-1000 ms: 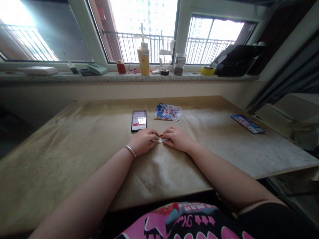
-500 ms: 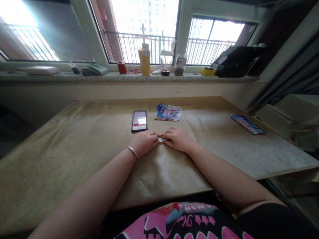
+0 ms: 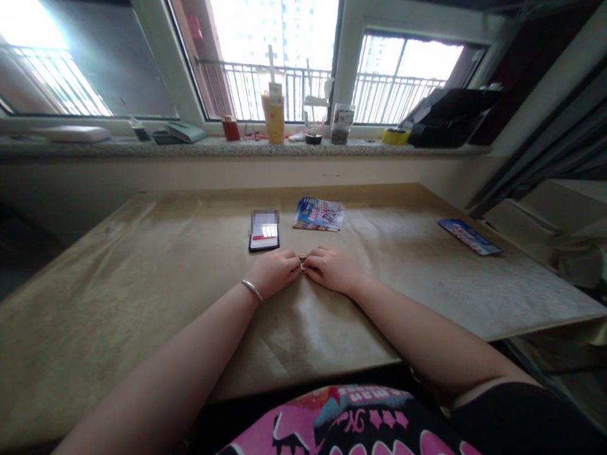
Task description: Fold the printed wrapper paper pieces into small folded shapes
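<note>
My left hand (image 3: 275,272) and my right hand (image 3: 331,268) meet at the middle of the table, fingers closed on a small piece of printed paper (image 3: 303,260). Only a narrow coloured and white bit of the paper shows between my fingertips; the rest is hidden under them. A silver bangle (image 3: 252,290) circles my left wrist. Just beyond my left hand lies a phone (image 3: 264,232) with its screen lit. A stack of blue printed leaflets (image 3: 320,213) lies past my right hand.
Another blue leaflet stack (image 3: 469,237) lies near the right edge of the table (image 3: 190,234), which has a yellowish cover. On the windowsill (image 3: 190,148) stand a yellow drink cup (image 3: 274,120), a red-capped jar (image 3: 231,129), a clear container (image 3: 341,126) and a tape roll (image 3: 396,136).
My right hand has shifted slightly left, closer to my left hand. Less of the paper shows between the fingertips. The phone and leaflets lie as before.
</note>
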A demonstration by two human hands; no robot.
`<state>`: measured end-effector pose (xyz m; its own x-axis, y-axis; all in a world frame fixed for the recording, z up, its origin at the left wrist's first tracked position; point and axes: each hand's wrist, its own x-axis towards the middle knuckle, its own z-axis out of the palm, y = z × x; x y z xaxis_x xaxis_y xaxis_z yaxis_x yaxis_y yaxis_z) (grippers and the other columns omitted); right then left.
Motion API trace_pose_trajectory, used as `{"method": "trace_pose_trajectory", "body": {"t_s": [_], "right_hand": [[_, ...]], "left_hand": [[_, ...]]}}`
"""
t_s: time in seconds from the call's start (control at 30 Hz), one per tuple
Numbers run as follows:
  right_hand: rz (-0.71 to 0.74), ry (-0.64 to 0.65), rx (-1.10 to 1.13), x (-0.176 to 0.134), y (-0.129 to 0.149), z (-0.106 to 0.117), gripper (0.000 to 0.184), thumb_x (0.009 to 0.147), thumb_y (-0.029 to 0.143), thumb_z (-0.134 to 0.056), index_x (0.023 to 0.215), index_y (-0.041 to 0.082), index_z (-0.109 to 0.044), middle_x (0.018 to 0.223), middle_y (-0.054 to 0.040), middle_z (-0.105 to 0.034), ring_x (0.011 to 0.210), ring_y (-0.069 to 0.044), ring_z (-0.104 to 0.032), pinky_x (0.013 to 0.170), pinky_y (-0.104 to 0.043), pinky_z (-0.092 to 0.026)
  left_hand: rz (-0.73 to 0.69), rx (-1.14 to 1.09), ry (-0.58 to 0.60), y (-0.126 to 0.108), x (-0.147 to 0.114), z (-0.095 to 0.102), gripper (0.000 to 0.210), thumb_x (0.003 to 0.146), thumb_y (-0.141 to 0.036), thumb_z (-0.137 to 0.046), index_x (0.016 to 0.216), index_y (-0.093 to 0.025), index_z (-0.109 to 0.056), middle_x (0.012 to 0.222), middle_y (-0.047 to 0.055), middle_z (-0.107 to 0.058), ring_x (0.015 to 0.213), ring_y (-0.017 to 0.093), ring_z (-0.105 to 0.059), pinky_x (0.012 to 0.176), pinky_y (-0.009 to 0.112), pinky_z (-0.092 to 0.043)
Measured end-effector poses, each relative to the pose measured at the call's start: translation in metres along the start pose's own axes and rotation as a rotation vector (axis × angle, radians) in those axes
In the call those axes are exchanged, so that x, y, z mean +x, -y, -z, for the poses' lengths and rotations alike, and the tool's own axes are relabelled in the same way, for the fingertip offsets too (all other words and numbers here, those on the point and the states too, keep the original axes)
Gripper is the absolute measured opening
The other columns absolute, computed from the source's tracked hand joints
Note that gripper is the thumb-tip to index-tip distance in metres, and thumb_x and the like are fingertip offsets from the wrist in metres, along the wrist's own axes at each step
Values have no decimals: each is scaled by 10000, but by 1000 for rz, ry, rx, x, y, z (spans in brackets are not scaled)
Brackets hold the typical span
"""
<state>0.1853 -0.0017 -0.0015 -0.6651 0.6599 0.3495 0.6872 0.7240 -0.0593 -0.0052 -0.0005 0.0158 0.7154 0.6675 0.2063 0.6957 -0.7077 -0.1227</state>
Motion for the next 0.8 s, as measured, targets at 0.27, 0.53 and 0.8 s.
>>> {"method": "trace_pose_trajectory", "body": {"t_s": [0.27,0.53,0.8], "right_hand": [[-50,22,-34,1,5,2,199,875,286,-484,893,202,-663,899,-54,-662,820,-181,-546,684,-284,-375],[-132,30,42,2,8,1,164,844,252,-504,870,215,-661,913,-36,-658,856,-179,-547,711,-272,-378],[-230,68,148,4,1,-3,136,807,240,-514,777,180,-633,806,-47,-620,817,-173,-541,730,-259,-388]], "left_hand": [[-51,23,31,1,0,1,234,907,-240,-457,809,-150,-650,815,60,-619,757,159,-574,669,258,-437],[-51,8,19,1,-1,-2,229,905,-243,-468,843,-153,-670,821,62,-624,775,171,-575,687,269,-443],[-44,-94,-43,1,-3,-5,210,891,-248,-499,854,-208,-702,823,35,-649,751,144,-591,652,237,-427]]}}
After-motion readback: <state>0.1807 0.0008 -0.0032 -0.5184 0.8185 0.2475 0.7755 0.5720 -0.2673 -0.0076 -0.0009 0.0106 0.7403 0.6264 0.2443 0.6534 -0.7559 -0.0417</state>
